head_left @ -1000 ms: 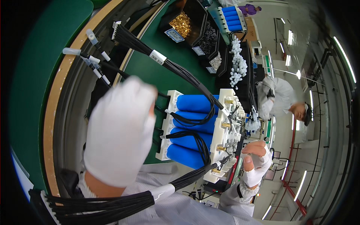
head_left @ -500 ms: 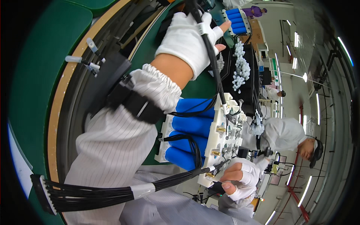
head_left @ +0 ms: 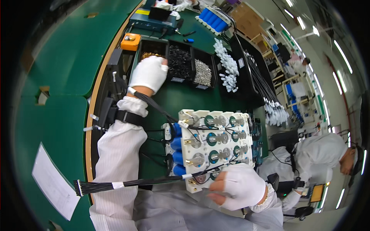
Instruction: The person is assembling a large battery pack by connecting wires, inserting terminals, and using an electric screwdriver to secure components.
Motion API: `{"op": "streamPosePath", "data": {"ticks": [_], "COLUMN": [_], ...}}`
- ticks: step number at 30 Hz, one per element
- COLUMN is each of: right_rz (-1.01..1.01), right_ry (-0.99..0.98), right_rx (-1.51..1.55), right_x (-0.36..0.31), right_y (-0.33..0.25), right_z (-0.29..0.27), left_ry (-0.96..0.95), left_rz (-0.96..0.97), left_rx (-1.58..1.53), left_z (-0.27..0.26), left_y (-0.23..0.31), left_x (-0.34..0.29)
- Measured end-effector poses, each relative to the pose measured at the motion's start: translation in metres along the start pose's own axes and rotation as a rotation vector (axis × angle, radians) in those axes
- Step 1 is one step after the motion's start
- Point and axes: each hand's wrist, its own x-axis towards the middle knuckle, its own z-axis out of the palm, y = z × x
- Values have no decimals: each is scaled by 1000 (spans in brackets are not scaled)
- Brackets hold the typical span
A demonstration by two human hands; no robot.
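Observation:
A battery module stands before me, its white plastic frame carrying metal tabs and brass studs, with blue cylindrical cells behind it. My left hand, in a white fingertip-less glove, reaches into a black bin of small brass parts; its fingers are mostly hidden. My right hand, gloved alike, is beside the module's near right corner, thumb and finger apart with nothing seen between them. A black wire harness lies across the module's near side, its connector to the left. Another black cable bundle runs past my left wrist.
Bins of black parts and silver parts adjoin the brass bin. White-capped pieces and a black tray of cables lie right. Further off are an orange box and another blue-celled module. A co-worker is at right.
My left hand has come down and left from above the far bench to the brass bin. My view has shifted, showing the module's tabbed face more fully. My right hand stays near its corner.

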Motion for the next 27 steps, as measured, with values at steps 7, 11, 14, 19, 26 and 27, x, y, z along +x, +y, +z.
{"op": "streamPosePath", "data": {"ticks": [7,11,14,19,26,27], "right_rz": [27,54,70,17,-219,-309], "right_ry": [48,79,82,84,101,104], "right_rx": [-78,-211,-230,-309,-378,-373], "right_x": [17,18,12,6,17,21], "right_y": [1,-9,-13,-10,-13,-15], "right_z": [12,35,38,27,31,33], "left_ry": [-207,-96,-43,44,61,44], "left_rz": [-71,-2,25,127,-179,-164], "left_rx": [513,443,397,390,371,375], "left_z": [25,44,38,28,-5,-9], "left_y": [-7,-14,-5,-3,-11,-26], "left_x": [26,20,16,6,-11,-14]}}
